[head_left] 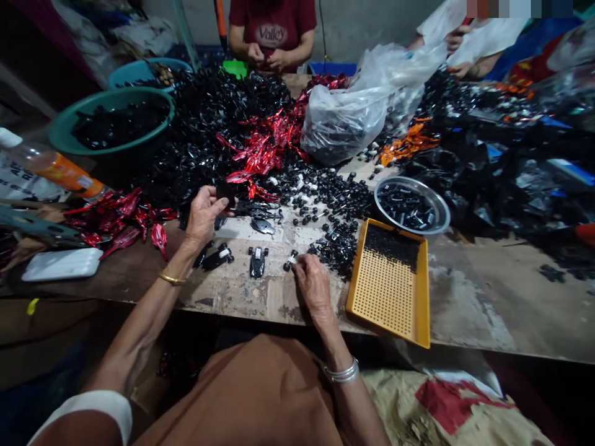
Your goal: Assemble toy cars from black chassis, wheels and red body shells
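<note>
My left hand (203, 215) is closed, thumb against fingers, on a dark flat plastic piece (226, 192) whose exact kind I cannot make out. My right hand (314, 284) pinches a small wheel axle (290, 260) with black wheels and a white middle, low over the tabletop. Between the hands lies a small black toy car (257, 263) with wheels at one end. Closer to my left wrist is another black car part with wheels (219, 256). A shiny dark car shell (263, 226) rests beyond them. Loose black wheels (339, 244) are heaped past my right hand.
A yellow perforated tray (390, 291) with small black parts and a clear bowl (446, 217) stand at right. Red shells (264, 145), a plastic bag (344, 121) and a green basin (111, 93) sit farther back. A co-worker (274, 37) sits opposite; another person's hands show at upper right.
</note>
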Demonstrator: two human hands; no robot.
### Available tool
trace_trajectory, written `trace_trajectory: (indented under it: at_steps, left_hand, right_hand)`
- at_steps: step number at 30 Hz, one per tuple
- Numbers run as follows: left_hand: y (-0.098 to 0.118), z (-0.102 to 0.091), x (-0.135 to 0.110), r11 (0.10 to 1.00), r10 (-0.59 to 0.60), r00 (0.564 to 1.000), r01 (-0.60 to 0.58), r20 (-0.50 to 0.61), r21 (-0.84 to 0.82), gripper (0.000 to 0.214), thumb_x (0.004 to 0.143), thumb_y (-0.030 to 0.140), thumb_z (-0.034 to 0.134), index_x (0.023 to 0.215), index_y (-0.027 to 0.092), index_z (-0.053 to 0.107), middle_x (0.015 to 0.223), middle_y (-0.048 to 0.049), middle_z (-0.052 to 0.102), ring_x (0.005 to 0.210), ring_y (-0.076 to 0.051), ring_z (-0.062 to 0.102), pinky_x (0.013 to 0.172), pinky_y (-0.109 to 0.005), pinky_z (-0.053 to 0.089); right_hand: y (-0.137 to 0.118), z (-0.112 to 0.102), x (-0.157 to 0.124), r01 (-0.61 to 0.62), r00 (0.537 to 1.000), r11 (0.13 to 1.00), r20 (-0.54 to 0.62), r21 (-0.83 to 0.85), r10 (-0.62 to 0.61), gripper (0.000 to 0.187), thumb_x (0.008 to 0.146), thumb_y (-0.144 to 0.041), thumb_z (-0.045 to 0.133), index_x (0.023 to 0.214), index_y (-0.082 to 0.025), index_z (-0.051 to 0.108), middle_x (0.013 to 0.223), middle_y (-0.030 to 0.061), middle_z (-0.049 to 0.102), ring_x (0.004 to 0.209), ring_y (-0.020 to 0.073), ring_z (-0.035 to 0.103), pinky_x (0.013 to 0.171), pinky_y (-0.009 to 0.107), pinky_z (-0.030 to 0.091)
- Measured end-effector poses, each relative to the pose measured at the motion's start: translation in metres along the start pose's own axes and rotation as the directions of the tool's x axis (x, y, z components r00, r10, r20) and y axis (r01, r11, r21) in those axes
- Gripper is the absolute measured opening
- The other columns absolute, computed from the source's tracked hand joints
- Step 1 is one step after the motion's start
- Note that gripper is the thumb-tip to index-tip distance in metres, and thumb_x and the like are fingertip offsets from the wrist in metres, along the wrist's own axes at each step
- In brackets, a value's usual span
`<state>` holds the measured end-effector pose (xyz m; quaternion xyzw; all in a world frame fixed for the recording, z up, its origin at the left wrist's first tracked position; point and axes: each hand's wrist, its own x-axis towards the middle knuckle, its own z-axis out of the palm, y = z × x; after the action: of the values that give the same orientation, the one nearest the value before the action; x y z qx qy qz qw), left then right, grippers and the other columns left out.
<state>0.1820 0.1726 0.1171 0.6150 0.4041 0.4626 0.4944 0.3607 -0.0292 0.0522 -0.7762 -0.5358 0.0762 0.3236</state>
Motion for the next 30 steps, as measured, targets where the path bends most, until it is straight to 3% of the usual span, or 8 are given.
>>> trace_trajectory:
  at_steps: [3,8,11,15,17,21,25,30]
  left_hand:
    - [0.015,0.001,-0.024,0.895,-0.237,0.962,0.271,0.137,-0.354,0.023,0.071,0.016,0.065,0.091,0.018,0.054,0.072,0.0008,0.062,0.063,-0.012,0.059,0.055,-0.022,0.049]
    - [0.026,0.014,-0.073,0.563,-0.473,0.751,0.66,0.461,-0.498,0.028,0.075,0.008,0.062,0.102,0.013,0.063,0.079,-0.0032,0.063,0.069,-0.012,0.061,0.059,-0.023,0.052]
    - [0.026,0.027,-0.088,0.449,-0.486,0.68,0.733,0.55,-0.51,0.031,0.071,0.003,0.066,0.101,0.011,0.065,0.077,-0.0018,0.06,0.064,-0.01,0.058,0.05,-0.018,0.047]
    - [0.021,0.04,-0.094,0.417,-0.483,0.639,0.769,0.599,-0.484,0.036,0.067,-0.001,0.068,0.1,0.011,0.067,0.072,-0.0003,0.059,0.056,-0.007,0.053,0.043,-0.015,0.039]
    - [0.018,0.043,-0.097,0.432,-0.479,0.642,0.766,0.599,-0.475,0.028,0.069,0.003,0.068,0.096,0.01,0.068,0.076,-0.0036,0.063,0.06,-0.009,0.057,0.047,-0.018,0.045]
    - [0.011,0.05,-0.107,0.509,-0.461,0.697,0.714,0.549,-0.48,0.011,0.07,0.013,0.07,0.08,0.009,0.068,0.075,-0.0063,0.067,0.063,-0.014,0.062,0.054,-0.024,0.052]
    - [0.004,0.059,-0.118,0.611,-0.462,0.766,0.64,0.447,-0.466,0.022,0.069,0.025,0.074,0.085,0.012,0.067,0.077,-0.0049,0.069,0.061,-0.014,0.063,0.055,-0.023,0.051]
    - [-0.008,0.066,-0.127,0.782,-0.438,0.841,0.53,0.316,-0.328,0.04,0.071,0.038,0.072,0.103,0.015,0.064,0.092,-0.0052,0.072,0.085,-0.02,0.067,0.076,-0.028,0.052]
  right_hand:
    - [0.001,-0.003,0.001,0.017,1.0,0.998,-0.016,0.068,-0.016,0.017,0.091,-0.027,0.045,0.084,-0.019,0.058,0.08,0.0066,0.062,0.07,0.0184,0.056,0.064,0.029,0.041]
    - [-0.011,-0.009,0.002,-0.075,0.995,0.931,-0.038,0.356,0.095,0.019,0.088,-0.035,0.05,0.083,-0.019,0.058,0.078,0.0027,0.062,0.065,0.0145,0.054,0.062,0.027,0.043]
    - [-0.027,-0.012,0.002,-0.145,0.986,0.839,0.01,0.524,0.164,0.018,0.086,-0.037,0.053,0.085,-0.019,0.059,0.076,0.0009,0.062,0.063,0.0129,0.053,0.059,0.025,0.044]
    - [-0.048,-0.013,0.002,-0.126,0.987,0.788,-0.001,0.603,0.158,0.015,0.083,-0.034,0.056,0.082,-0.02,0.059,0.074,-0.0002,0.061,0.06,0.0114,0.053,0.057,0.024,0.044]
    - [-0.056,-0.012,0.002,-0.087,0.989,0.801,-0.048,0.592,0.142,0.012,0.081,-0.031,0.058,0.078,-0.02,0.058,0.072,-0.001,0.061,0.058,0.0107,0.053,0.056,0.023,0.044]
    - [-0.064,-0.009,0.004,-0.059,0.981,0.837,-0.125,0.545,0.151,0.011,0.08,-0.028,0.059,0.074,-0.019,0.057,0.065,-0.0027,0.058,0.054,0.0101,0.052,0.056,0.023,0.044]
    - [-0.066,-0.007,0.007,-0.05,0.967,0.886,-0.198,0.462,0.158,0.014,0.081,-0.03,0.058,0.071,-0.02,0.056,0.062,-0.0024,0.058,0.055,0.0108,0.053,0.058,0.024,0.045]
    - [-0.066,-0.003,0.008,-0.068,0.962,0.898,-0.21,0.435,0.174,0.017,0.082,-0.033,0.058,0.071,-0.02,0.057,0.062,-0.0013,0.059,0.054,0.0116,0.052,0.058,0.025,0.045]
